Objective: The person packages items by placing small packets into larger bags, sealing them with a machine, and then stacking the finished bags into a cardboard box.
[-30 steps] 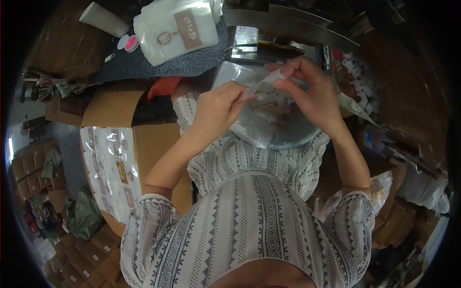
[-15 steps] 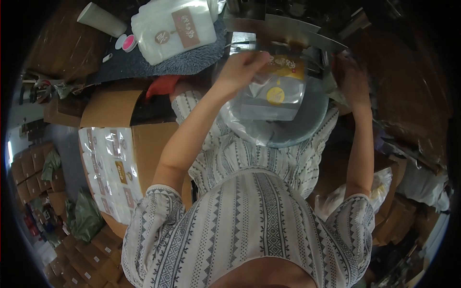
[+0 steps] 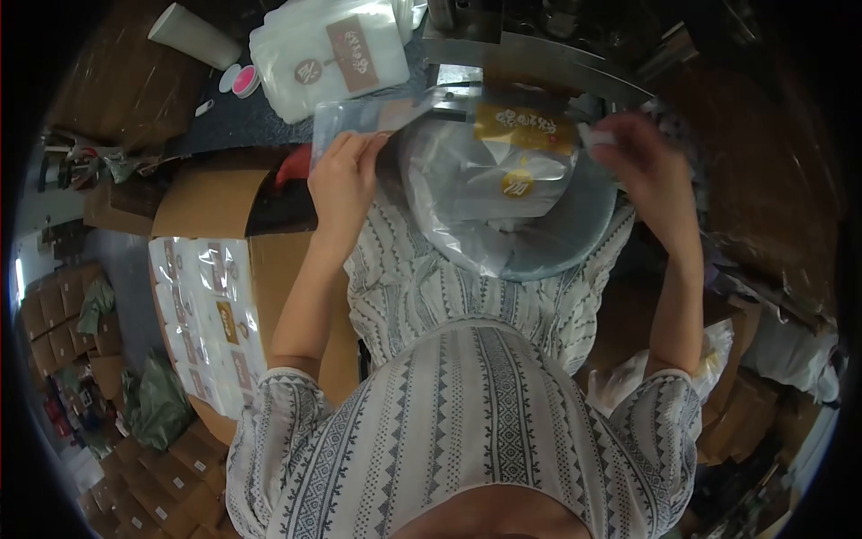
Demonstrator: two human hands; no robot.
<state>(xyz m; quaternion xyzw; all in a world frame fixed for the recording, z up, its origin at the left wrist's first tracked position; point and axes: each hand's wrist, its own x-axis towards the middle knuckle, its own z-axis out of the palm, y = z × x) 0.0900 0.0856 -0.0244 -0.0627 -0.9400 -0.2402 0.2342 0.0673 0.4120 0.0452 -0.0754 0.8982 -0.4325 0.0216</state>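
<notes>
My left hand (image 3: 341,184) pinches a clear plastic bag (image 3: 337,119) by its edge, in front of the stack of printed bags. Another clear bag (image 3: 503,193) with a gold printed band and a round yellow mark hangs at the metal machine (image 3: 557,58), over a round grey basin (image 3: 588,238) lined with clear plastic. To the right of that bag is my right hand (image 3: 648,166), its fingers closed and a small white piece showing at the fingertips. What that piece is, I cannot tell.
A stack of printed bags (image 3: 310,58) lies on a dark mat (image 3: 260,126) at the upper left, with a white cup (image 3: 193,38) and a small pink-filled pot (image 3: 244,81). An open carton (image 3: 296,296) of white packs (image 3: 202,314) stands on the left. Several cartons (image 3: 153,485) lie beyond.
My left hand has moved left from the gold-banded bag and now holds another clear bag. My right hand has come inward from the machine's right side, with a white piece at its fingertips.
</notes>
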